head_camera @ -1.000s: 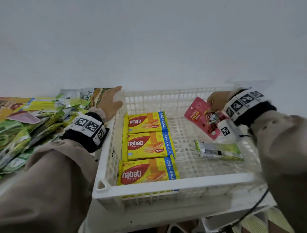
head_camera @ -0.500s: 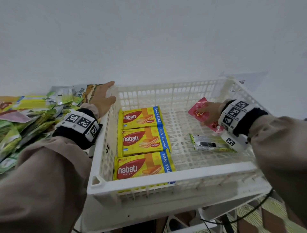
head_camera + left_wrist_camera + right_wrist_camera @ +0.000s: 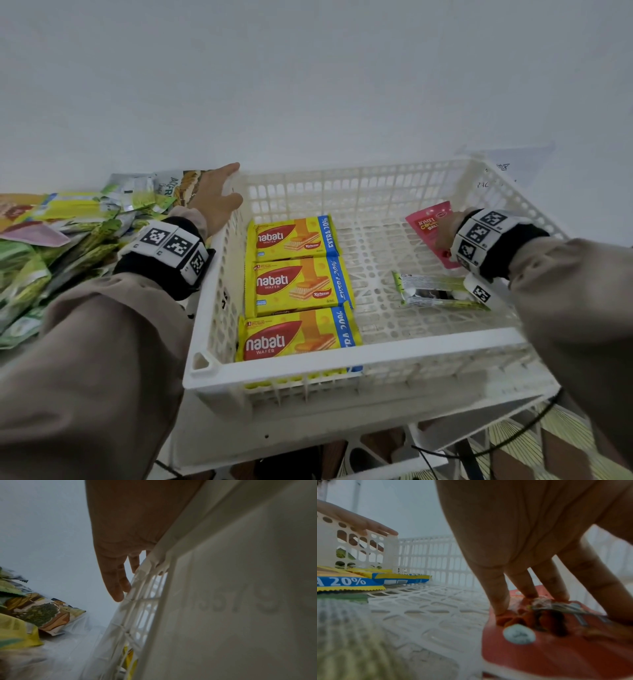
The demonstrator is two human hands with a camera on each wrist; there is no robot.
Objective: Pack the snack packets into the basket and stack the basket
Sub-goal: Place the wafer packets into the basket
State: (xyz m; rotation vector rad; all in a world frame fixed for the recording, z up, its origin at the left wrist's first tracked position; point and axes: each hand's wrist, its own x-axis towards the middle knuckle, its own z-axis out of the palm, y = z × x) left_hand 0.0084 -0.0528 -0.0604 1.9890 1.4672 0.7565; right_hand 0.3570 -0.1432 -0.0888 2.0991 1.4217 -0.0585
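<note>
A white slotted basket (image 3: pixel 342 359) holds three yellow nabati wafer packets (image 3: pixel 298 286) in a column along its left side. A green and silver packet (image 3: pixel 435 291) lies at the right. My right hand (image 3: pixel 445 233) is inside the basket at the far right. Its straight fingers (image 3: pixel 498 595) press down on a red snack packet (image 3: pixel 547 649) lying on the basket floor. The red packet (image 3: pixel 426 224) shows partly beyond my wrist. My left hand (image 3: pixel 215 195) rests flat on the basket's left rim (image 3: pixel 171 545) near the far corner, fingers (image 3: pixel 116 588) straight.
A heap of green and yellow snack packets (image 3: pixel 61 233) lies on the table left of the basket, also visible as loose packets (image 3: pixel 39 612) beside its wall. A white wall stands close behind. The basket's middle floor (image 3: pixel 428 608) is bare.
My right hand has brought the red packet down from the air onto the basket floor at the far right. The left hand has stayed on the left rim.
</note>
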